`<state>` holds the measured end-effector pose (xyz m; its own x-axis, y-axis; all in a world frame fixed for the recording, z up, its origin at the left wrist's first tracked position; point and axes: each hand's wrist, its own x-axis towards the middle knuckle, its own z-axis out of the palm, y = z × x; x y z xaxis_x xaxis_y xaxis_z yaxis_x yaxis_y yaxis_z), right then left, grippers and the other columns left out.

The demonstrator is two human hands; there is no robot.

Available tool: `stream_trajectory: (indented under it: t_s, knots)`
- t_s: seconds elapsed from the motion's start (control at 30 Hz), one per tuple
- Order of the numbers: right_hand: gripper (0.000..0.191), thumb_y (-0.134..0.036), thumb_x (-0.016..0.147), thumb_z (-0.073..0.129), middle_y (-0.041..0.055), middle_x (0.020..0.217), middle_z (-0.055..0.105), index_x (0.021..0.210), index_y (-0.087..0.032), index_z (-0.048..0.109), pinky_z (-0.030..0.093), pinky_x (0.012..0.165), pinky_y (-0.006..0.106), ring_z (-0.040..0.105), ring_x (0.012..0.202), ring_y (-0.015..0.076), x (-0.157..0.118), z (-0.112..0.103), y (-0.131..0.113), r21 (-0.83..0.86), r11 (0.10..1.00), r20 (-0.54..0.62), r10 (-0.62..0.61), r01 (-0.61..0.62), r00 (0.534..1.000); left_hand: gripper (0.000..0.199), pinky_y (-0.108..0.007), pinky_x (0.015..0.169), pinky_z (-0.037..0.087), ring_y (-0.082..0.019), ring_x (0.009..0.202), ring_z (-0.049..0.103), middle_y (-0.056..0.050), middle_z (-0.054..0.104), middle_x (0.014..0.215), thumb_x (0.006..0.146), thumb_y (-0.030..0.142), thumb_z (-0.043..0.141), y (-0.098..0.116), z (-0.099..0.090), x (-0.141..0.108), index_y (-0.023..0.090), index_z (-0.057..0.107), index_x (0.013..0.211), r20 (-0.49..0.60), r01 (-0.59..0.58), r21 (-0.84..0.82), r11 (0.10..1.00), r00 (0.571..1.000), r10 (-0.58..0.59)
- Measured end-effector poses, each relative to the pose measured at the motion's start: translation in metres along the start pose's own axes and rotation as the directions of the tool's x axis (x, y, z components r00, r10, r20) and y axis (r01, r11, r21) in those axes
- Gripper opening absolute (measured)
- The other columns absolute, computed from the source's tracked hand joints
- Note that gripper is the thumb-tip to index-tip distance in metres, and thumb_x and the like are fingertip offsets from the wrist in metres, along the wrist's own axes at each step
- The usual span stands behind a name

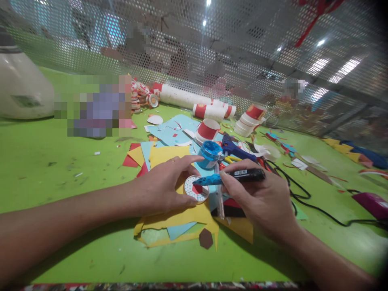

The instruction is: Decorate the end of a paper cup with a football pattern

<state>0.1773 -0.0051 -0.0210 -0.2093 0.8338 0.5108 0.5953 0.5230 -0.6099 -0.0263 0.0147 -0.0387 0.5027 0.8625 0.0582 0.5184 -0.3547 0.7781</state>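
Between the thumb and fingers of my left hand [168,184] is a small round white disc [190,195] with blue dots and a red centre, held over yellow paper. My right hand [263,196] grips a black marker pen [247,174] whose front part is smeared with blue paint. The pen's tip is at the disc's upper middle; whether it touches cannot be told. Just behind the disc stands an open jar of blue paint [211,151], close to my left fingertips. Yellow paper [182,216] and light blue paper lie in layers under my hands, with a brown hexagon [206,238] in front.
A blue glue gun [238,148] lies behind my right hand, near a black cord [321,216]. Red-and-white paper cups [207,130] and stacked cup rolls [188,97] stand farther back, before a perforated metal screen [194,48]. A white bottle [24,85] is at left.
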Motion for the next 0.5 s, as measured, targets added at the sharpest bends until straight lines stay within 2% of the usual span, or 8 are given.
stream_trajectory:
  t_s: [0.23,0.5]
  knots:
    - [0.004,-0.023,0.082,0.063,-0.0022,0.063,0.068,0.079,-0.020,0.062,0.051,0.048,0.022,0.065,0.052,0.0133,0.0004,0.0004,-0.0012,-0.024,1.000,0.008,-0.006,0.006,1.000,0.074,-0.030,0.075,0.044,-0.019,0.088,0.058,-0.004,0.064,0.114,0.071,0.027,0.067,0.0047,-0.0040,0.0007,0.024,0.035,0.138,0.035,0.018,0.029,0.999,0.999,-0.019]
    - [0.012,-0.028,0.081,0.066,-0.0023,0.058,0.064,0.073,-0.019,0.061,0.049,0.046,0.023,0.059,0.048,0.0119,0.0028,0.0045,-0.0007,0.033,0.998,-0.022,0.045,-0.045,0.999,0.075,-0.031,0.080,0.045,-0.021,0.095,0.059,-0.005,0.063,0.116,0.070,0.028,0.069,-0.0022,0.0003,0.0006,0.026,0.036,0.137,0.002,-0.008,-0.002,1.000,1.000,0.008]
